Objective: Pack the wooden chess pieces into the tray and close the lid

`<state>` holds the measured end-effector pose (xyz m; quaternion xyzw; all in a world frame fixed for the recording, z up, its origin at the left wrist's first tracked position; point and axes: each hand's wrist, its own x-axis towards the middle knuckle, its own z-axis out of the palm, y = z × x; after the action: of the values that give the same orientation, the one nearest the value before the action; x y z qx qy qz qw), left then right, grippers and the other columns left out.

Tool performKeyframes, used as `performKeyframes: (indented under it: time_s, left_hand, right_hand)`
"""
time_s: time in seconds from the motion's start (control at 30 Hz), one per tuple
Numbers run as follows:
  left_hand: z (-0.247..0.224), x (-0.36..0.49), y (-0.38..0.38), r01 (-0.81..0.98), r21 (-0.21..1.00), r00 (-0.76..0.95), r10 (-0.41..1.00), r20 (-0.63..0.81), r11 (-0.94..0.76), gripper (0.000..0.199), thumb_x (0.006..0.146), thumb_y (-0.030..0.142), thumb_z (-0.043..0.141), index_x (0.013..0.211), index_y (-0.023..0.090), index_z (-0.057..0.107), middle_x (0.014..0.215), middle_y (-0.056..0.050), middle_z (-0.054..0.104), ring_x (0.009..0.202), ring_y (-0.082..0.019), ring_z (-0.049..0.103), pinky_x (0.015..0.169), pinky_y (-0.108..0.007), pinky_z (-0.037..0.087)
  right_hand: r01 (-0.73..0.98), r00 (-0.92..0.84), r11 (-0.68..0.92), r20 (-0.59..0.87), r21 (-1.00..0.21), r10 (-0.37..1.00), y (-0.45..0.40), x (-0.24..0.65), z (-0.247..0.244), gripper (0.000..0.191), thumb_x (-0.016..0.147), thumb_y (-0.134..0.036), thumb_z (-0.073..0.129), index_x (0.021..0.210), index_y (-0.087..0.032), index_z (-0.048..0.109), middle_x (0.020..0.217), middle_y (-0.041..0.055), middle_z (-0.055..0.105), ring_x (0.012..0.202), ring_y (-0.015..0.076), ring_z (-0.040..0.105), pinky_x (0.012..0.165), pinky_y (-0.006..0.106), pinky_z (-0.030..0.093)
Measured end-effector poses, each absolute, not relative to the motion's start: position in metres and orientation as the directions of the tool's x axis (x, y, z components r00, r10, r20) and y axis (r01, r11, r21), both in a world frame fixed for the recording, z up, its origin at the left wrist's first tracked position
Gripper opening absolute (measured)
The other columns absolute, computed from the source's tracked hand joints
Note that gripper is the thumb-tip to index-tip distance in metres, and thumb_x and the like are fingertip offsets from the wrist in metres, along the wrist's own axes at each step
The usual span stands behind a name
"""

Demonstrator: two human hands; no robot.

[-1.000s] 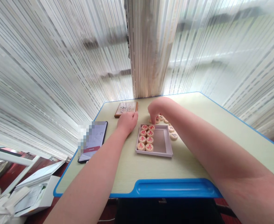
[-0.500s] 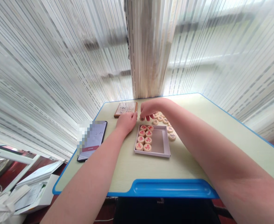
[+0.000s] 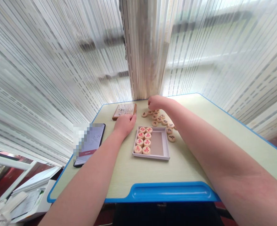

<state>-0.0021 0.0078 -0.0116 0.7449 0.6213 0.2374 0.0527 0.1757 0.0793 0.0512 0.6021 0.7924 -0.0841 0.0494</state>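
Just right of the lidded box, my left hand (image 3: 125, 124) rests on the table with its fingers curled in; whatever they may hold is hidden. My right hand (image 3: 156, 102) is closed and bent downward at the far edge of a loose group of Chinese chess pieces (image 3: 159, 119), its fingertips hidden. Those round wooden discs carry dark characters, and several reach down to the right side of a shallow white box (image 3: 166, 153). Inside it, red-character chess pieces (image 3: 147, 142) fill two columns at the left; the right part shows bare bottom.
A flat box with a picture top (image 3: 124, 110) lies at the back left. A phone (image 3: 92, 142) lies at the table's left edge. Blue edging and a blue trough (image 3: 168, 191) border the table's front. Sheer curtains (image 3: 147, 47) hang behind. An open white carton (image 3: 36, 197) stands below left.
My right hand has moved back and slightly right, uncovering more loose pieces. One dark-character piece now lies apart at the group's left. My left hand keeps its place; the view has shifted slightly.
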Motion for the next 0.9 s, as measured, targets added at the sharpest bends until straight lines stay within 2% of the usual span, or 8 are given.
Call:
performKeyframes:
  time_s: [0.17,0.27,0.47,0.63,0.7,0.77,0.83,0.9]
  left_hand:
    - [-0.011,-0.001,0.006,0.866,0.415,0.166,0.943,0.287,-0.279,0.044,0.088,0.042,0.034,0.069,0.017,0.065,0.065,-0.006,0.067,0.068,-0.019,0.060,0.067,-0.030,0.043]
    - [-0.013,0.000,0.006,0.808,0.496,0.198,0.940,0.278,-0.317,0.041,0.086,0.043,0.039,0.070,0.016,0.065,0.066,-0.005,0.068,0.067,-0.018,0.060,0.067,-0.029,0.044]
    - [-0.011,0.004,0.004,0.649,0.681,0.296,0.937,0.186,-0.340,0.029,0.075,0.038,0.053,0.071,0.015,0.070,0.071,-0.003,0.069,0.071,-0.017,0.060,0.069,-0.027,0.045]
    - [-0.006,0.003,0.001,0.598,0.758,0.320,0.945,0.072,-0.261,0.026,0.067,0.035,0.059,0.069,0.014,0.073,0.068,-0.004,0.068,0.070,-0.017,0.058,0.067,-0.028,0.044]
    - [-0.007,0.001,0.003,0.571,0.781,0.329,0.942,0.066,-0.254,0.025,0.066,0.035,0.059,0.066,0.014,0.072,0.065,-0.004,0.066,0.068,-0.016,0.056,0.065,-0.028,0.043]
    - [-0.009,0.000,0.004,0.546,0.802,0.323,0.944,0.066,-0.243,0.024,0.065,0.035,0.060,0.064,0.014,0.072,0.062,-0.003,0.064,0.066,-0.016,0.055,0.062,-0.028,0.042]
    - [-0.011,0.001,0.005,0.540,0.812,0.300,0.952,0.058,-0.220,0.024,0.064,0.035,0.060,0.062,0.014,0.071,0.058,-0.002,0.061,0.062,-0.015,0.053,0.059,-0.028,0.040]
    - [-0.011,0.003,0.004,0.540,0.816,0.279,0.959,0.055,-0.204,0.024,0.062,0.035,0.061,0.061,0.014,0.071,0.057,-0.002,0.061,0.062,-0.015,0.053,0.058,-0.028,0.040]
  right_hand:
    - [0.969,-0.247,0.246,-0.224,-0.036,0.943,0.081,0.183,0.048,0.034,0.072,-0.022,0.066,0.106,-0.017,0.070,0.104,0.0123,0.065,0.094,0.0288,0.059,0.078,0.037,0.046]
    - [0.965,-0.262,0.260,-0.218,-0.036,0.940,0.082,0.183,0.044,0.035,0.072,-0.019,0.067,0.107,-0.017,0.069,0.104,0.0110,0.065,0.095,0.0281,0.059,0.079,0.037,0.046]
    - [0.975,-0.221,0.220,-0.058,-0.016,0.974,0.083,0.178,0.054,0.032,0.073,-0.024,0.066,0.103,-0.014,0.069,0.097,0.0123,0.066,0.086,0.0261,0.060,0.065,0.033,0.046]
    - [0.911,-0.335,0.355,0.123,-0.212,0.934,0.044,0.169,0.085,0.038,0.077,-0.025,0.062,0.114,-0.024,0.064,0.102,0.0068,0.067,0.079,0.0194,0.060,0.057,0.027,0.042]
    - [0.893,-0.366,0.384,0.118,-0.234,0.923,0.021,0.172,0.094,0.026,0.076,-0.024,0.061,0.100,-0.023,0.070,0.095,0.0056,0.068,0.074,0.0172,0.059,0.057,0.027,0.042]
    - [0.888,-0.350,0.385,0.175,-0.250,0.921,-0.001,0.181,0.094,0.021,0.074,-0.022,0.061,0.092,-0.021,0.071,0.089,0.0047,0.068,0.072,0.0161,0.059,0.058,0.027,0.042]
    - [0.863,-0.322,0.376,0.206,-0.338,0.924,-0.021,0.194,0.087,0.018,0.073,-0.020,0.060,0.087,-0.019,0.071,0.085,0.0039,0.068,0.069,0.0141,0.058,0.059,0.026,0.043]
    - [0.807,-0.333,0.368,0.159,-0.461,0.929,-0.036,0.209,0.073,0.016,0.072,-0.018,0.059,0.084,-0.019,0.069,0.083,0.0024,0.068,0.068,0.0128,0.058,0.059,0.024,0.044]
